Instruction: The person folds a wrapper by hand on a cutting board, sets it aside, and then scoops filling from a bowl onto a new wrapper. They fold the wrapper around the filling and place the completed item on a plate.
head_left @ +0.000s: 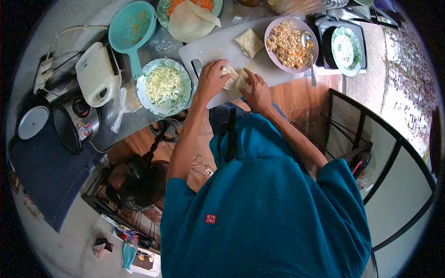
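A pale folded wrapper (234, 79) lies at the near side of the white cutting board (204, 52). My left hand (213, 78) has its fingers bent onto the left end of this wrapper. Gripping the right end is my right hand (257, 92), thumb and fingers closed at the edge. What is inside the wrapper is hidden. A finished-looking square parcel (249, 43) rests farther back on the board. Beside it stands a pink bowl (268, 52) of crumbly filling with orange bits, a metal spoon (312, 65) leaning over its rim.
Left of the board is a plate (143, 99) of shredded pale vegetable. Behind are a green colander (116, 34) and a stack of flat wrappers (190, 23) over shredded carrot. A white sandwich-maker-like appliance (95, 74) sits far left. At right, a green-white plate (354, 65) overlaps a dark tray.
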Demonstrator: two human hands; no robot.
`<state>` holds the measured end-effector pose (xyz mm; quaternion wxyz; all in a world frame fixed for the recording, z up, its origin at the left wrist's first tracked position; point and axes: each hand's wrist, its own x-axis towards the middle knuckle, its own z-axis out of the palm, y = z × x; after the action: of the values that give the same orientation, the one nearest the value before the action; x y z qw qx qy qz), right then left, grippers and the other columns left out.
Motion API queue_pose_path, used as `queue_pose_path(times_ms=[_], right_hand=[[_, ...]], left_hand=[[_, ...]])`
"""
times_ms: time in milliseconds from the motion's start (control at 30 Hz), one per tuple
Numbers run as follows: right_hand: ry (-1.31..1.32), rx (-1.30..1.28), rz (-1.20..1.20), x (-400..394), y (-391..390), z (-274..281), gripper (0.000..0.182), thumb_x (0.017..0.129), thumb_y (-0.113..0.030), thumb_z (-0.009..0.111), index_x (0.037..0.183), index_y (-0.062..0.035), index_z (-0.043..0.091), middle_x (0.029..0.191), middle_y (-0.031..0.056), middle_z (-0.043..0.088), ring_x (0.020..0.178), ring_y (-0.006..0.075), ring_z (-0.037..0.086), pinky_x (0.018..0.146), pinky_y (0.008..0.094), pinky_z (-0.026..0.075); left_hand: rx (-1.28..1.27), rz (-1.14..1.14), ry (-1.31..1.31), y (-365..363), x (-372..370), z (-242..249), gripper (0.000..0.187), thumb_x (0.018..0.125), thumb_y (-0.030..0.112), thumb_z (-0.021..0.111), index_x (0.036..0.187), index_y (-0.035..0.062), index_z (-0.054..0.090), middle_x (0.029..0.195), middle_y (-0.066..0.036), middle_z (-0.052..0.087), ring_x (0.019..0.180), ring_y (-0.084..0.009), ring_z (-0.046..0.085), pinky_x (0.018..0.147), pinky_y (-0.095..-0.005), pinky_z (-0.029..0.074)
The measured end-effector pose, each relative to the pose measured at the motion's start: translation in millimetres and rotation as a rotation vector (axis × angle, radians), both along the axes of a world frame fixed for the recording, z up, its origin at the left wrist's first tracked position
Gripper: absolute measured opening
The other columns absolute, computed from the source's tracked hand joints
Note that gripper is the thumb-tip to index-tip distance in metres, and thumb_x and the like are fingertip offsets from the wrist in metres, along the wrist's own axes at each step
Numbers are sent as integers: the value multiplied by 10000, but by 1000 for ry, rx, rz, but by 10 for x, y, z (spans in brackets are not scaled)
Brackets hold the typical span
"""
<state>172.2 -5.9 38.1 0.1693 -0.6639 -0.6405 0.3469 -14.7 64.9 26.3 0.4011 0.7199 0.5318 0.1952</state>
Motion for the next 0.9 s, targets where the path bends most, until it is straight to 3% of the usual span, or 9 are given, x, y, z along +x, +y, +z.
queue_pose_path(times_ms=[233,333,433,533,700,767,800,867,900], right_hand=[[68,1,6,93,189,-23,447,770,-94,643,1213,-74,582,958,167,674,904,347,639,817,451,490],[104,9,42,91,318,11,386,785,-74,619,1170,-73,613,977,168,676,907,337,652,806,444,508],[132,-17,112,19,476,10,387,780,-59,618,1167,-77,619,993,169,674,889,334,660,779,433,523],[192,27,272,2,609,-117,413,769,-55,629,1181,-83,614,990,165,672,865,335,661,763,429,529],[238,90,487,-65,719,-205,457,744,-43,640,1199,-68,601,971,161,667,833,343,655,764,430,529],[185,342,432,21,714,-184,438,757,-46,647,1192,-41,599,953,176,661,835,360,649,769,425,528],[187,339,448,79,678,-181,438,757,-46,647,1192,-41,599,953,176,661,835,360,649,769,425,528],[236,186,144,215,507,-160,413,793,-86,675,1184,7,580,862,151,659,795,289,648,744,386,518],[234,182,156,262,404,-147,413,793,-86,675,1184,7,580,862,151,659,795,289,648,744,386,518]], left_hand=[[-3,-136,175,84,-71,99,387,744,212,780,1039,6,641,932,-148,647,837,-303,622,752,-375,496],[-248,-101,185,52,-83,124,401,747,213,781,1047,-6,629,860,-144,665,749,-285,635,697,-361,503],[-305,22,169,-138,-131,81,398,752,219,783,1039,-10,630,842,-145,684,727,-250,649,667,-346,505],[-365,303,17,-437,-115,21,407,749,244,797,1040,-2,652,917,-161,701,780,-237,672,711,-342,518],[-524,441,-17,-768,14,62,412,757,242,789,1043,-20,654,961,-175,707,848,-253,692,725,-349,522],[-439,544,-12,-902,82,-31,378,767,233,779,1021,-22,662,950,-171,708,834,-241,691,724,-351,524],[-438,603,-98,-960,121,-60,353,776,223,769,995,-32,662,930,-172,705,807,-235,687,722,-354,522],[-408,691,-116,-1036,220,16,340,788,220,763,986,-37,660,904,-158,702,778,-220,679,701,-343,521],[-377,762,-129,-1072,279,45,329,800,218,757,976,-42,659,878,-145,700,750,-205,671,680,-332,521]])
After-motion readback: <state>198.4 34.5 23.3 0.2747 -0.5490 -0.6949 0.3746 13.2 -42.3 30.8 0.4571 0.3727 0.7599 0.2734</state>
